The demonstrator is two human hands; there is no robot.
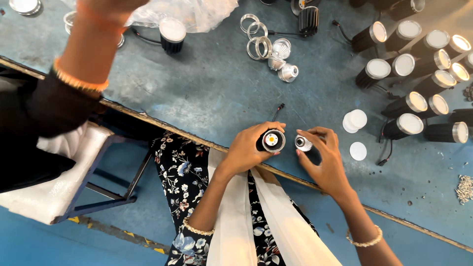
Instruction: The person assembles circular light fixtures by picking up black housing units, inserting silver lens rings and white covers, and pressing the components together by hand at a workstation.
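Observation:
My left hand (249, 148) grips a black cylindrical lamp body (271, 140) at the near edge of the blue-grey table; its open end faces up and shows a small yellow chip inside. A thin wire runs from it across the table. Close beside it, my right hand (322, 157) pinches a small silver reflector cup (303, 143) between thumb and fingers. The two parts are a short gap apart.
Several finished black lamps (409, 101) with white lenses lie at the right. White discs (355, 120), silver rings (257, 42), spare reflectors (283, 61) and a clear plastic bag (192, 12) lie farther back. Another person's arm (91, 47) reaches in at upper left. Small screws (463, 189) sit far right.

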